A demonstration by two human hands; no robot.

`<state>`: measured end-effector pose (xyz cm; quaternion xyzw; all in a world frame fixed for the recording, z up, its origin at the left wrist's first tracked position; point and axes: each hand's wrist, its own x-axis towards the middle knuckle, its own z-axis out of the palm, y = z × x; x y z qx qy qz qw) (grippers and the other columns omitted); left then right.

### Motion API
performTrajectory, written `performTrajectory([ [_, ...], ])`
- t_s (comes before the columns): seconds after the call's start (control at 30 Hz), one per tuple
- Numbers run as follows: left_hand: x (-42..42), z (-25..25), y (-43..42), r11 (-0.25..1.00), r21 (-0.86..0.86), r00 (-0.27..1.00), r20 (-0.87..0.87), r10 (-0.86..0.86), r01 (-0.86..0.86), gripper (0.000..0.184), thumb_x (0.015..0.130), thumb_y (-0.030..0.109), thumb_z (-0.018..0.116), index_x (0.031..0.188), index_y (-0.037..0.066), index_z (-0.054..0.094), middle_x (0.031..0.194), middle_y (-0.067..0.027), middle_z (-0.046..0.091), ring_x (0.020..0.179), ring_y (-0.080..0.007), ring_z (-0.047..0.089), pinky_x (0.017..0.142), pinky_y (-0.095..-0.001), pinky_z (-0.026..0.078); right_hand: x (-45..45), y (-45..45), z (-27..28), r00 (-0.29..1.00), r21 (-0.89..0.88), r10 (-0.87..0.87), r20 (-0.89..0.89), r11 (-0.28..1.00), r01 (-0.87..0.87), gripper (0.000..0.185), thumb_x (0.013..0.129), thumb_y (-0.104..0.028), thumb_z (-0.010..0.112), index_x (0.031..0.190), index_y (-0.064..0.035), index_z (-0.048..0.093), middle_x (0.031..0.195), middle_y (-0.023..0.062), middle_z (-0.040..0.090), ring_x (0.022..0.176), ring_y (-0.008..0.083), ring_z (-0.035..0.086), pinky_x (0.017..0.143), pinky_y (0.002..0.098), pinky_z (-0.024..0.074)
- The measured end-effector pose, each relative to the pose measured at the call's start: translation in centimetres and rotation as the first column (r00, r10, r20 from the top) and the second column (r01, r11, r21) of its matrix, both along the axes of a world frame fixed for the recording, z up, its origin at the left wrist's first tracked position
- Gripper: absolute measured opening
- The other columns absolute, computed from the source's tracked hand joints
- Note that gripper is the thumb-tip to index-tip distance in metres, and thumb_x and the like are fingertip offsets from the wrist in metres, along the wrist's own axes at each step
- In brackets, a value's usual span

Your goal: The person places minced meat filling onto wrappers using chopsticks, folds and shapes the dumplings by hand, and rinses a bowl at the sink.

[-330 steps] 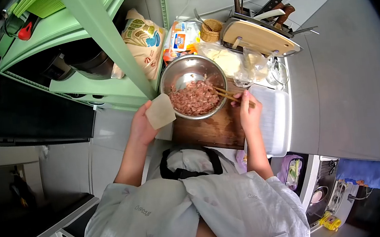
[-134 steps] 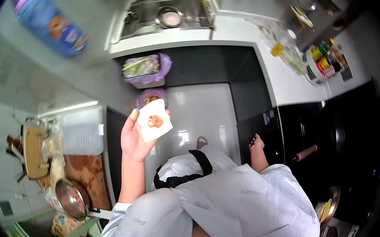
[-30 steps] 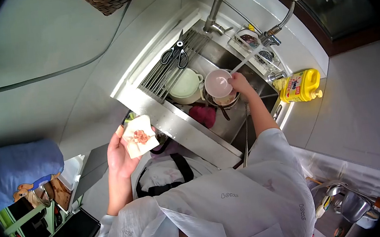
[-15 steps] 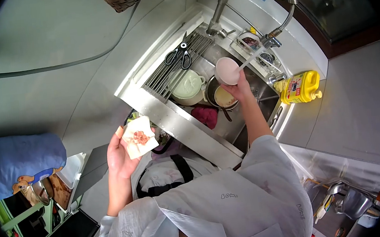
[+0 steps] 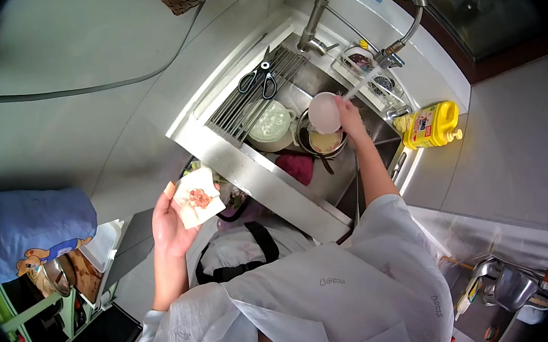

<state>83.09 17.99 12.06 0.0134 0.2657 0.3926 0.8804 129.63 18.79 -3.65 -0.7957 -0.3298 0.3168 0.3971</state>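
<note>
On the fingers of my left hand [image 5: 171,230] rests a square wonton wrapper [image 5: 206,182] with a small lump of minced meat [image 5: 199,199] at its middle. My thumb holds its edge. Over the sink [image 5: 318,179], my right hand [image 5: 351,121] grips a small pale pink bowl [image 5: 323,113] by its rim. The bowl is tilted, and water from the faucet [image 5: 393,58] runs down at my hand and the bowl's edge. Below the bowl sit a dark pan [image 5: 306,142] and a cream-coloured dish [image 5: 324,143].
Black-handled scissors [image 5: 264,77] lie on the metal rack [image 5: 231,112] across the sink. Beneath it is a pale green lidded pot [image 5: 270,123]. A dark red cloth [image 5: 296,168] lies in the sink. A yellow detergent bottle [image 5: 432,125] stands at the right edge.
My right hand has turned the bowl and shifted it slightly left and down; splashes now show on the pot lid. My left hand holds the wrapper almost still.
</note>
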Motion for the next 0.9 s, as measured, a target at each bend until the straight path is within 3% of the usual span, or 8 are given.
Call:
performTrajectory([
  [0.07,0.1,0.5,0.0,1.000,-0.009,1.000,0.026,0.004,-0.004,0.057,0.100,0.034,0.032,0.137,-0.009,0.034,0.134,-0.0279,0.045,0.124,-0.0442,0.045,0.105,-0.0515,0.037,0.6,0.9,-3.0,0.679,-0.010,0.054,0.732,0.998,-0.068,0.050,0.091,-0.050,0.052,0.121,-0.0103,0.056,0.102,0.0191,0.059,0.098,0.0344,0.056,0.066,0.0441,0.0517],
  [0.2,-0.2,0.9,0.2,1.000,0.007,0.997,0.078,0.013,-0.013,0.057,0.100,0.034,0.031,0.137,-0.010,0.034,0.134,-0.0275,0.046,0.123,-0.0439,0.046,0.105,-0.0507,0.037,-3.0,-0.9,3.5,0.522,-0.274,0.178,0.834,0.955,0.112,0.053,0.085,-0.050,0.060,0.122,-0.0122,0.055,0.108,0.0178,0.044,0.106,0.0384,0.045,0.075,0.0455,0.0529],
  [0.43,-0.3,0.2,0.3,0.999,0.023,0.999,-0.002,0.033,-0.033,0.057,0.100,0.033,0.034,0.136,-0.010,0.036,0.133,-0.0274,0.048,0.122,-0.0431,0.048,0.105,-0.0493,0.038,-0.2,-3.6,2.1,0.502,-0.072,-0.066,0.862,0.966,0.249,0.052,0.088,-0.050,0.056,0.125,-0.0126,0.053,0.111,0.0207,0.046,0.101,0.0411,0.049,0.075,0.0442,0.0531],
  [0.5,-0.2,0.3,0.5,0.999,0.031,0.999,0.010,0.034,-0.034,0.057,0.099,0.033,0.034,0.135,-0.011,0.037,0.132,-0.0280,0.048,0.122,-0.0429,0.048,0.105,-0.0488,0.038,1.2,-3.2,-0.4,0.899,0.004,-0.244,0.364,0.965,0.261,0.053,0.093,-0.054,0.046,0.128,-0.0138,0.049,0.116,0.0213,0.051,0.104,0.0385,0.053,0.076,0.0491,0.0535],
  [0.53,-0.1,0.5,0.6,0.999,0.043,1.000,0.015,0.026,-0.026,0.057,0.099,0.033,0.034,0.135,-0.011,0.037,0.132,-0.0283,0.048,0.122,-0.0429,0.048,0.105,-0.0488,0.037,1.3,-3.1,-0.9,0.948,0.015,-0.282,-0.148,0.958,0.287,0.055,0.093,-0.055,0.044,0.129,-0.0140,0.048,0.118,0.0208,0.051,0.106,0.0374,0.054,0.078,0.0507,0.0535],
  [0.57,0.1,0.7,0.8,0.998,0.055,1.000,0.018,0.017,-0.018,0.057,0.099,0.033,0.034,0.135,-0.011,0.037,0.132,-0.0286,0.048,0.122,-0.0429,0.048,0.105,-0.0487,0.037,1.3,-2.9,-1.5,0.747,0.012,-0.239,-0.621,0.950,0.313,0.056,0.094,-0.057,0.042,0.129,-0.0142,0.047,0.120,0.0203,0.052,0.108,0.0363,0.054,0.079,0.0524,0.0534],
  [0.67,0.3,0.9,0.9,0.998,0.055,1.000,0.025,0.012,-0.013,0.057,0.099,0.033,0.034,0.135,-0.012,0.036,0.131,-0.0297,0.048,0.122,-0.0432,0.048,0.105,-0.0486,0.037,-0.3,-2.1,-3.8,0.411,-0.178,-0.409,-0.814,0.851,0.494,0.059,0.094,-0.059,0.037,0.131,-0.0141,0.044,0.123,0.0171,0.053,0.111,0.0339,0.054,0.084,0.0547,0.0526],
  [0.9,0.1,0.8,0.8,0.998,0.060,1.000,0.010,0.000,0.000,0.058,0.100,0.034,0.031,0.135,-0.012,0.035,0.131,-0.0304,0.048,0.122,-0.0437,0.047,0.106,-0.0489,0.037,-2.9,-1.1,-4.5,0.269,-0.134,-0.349,-0.898,0.797,0.589,0.059,0.092,-0.061,0.043,0.133,-0.0175,0.044,0.130,0.0130,0.048,0.115,0.0366,0.048,0.095,0.0550,0.0457],
])
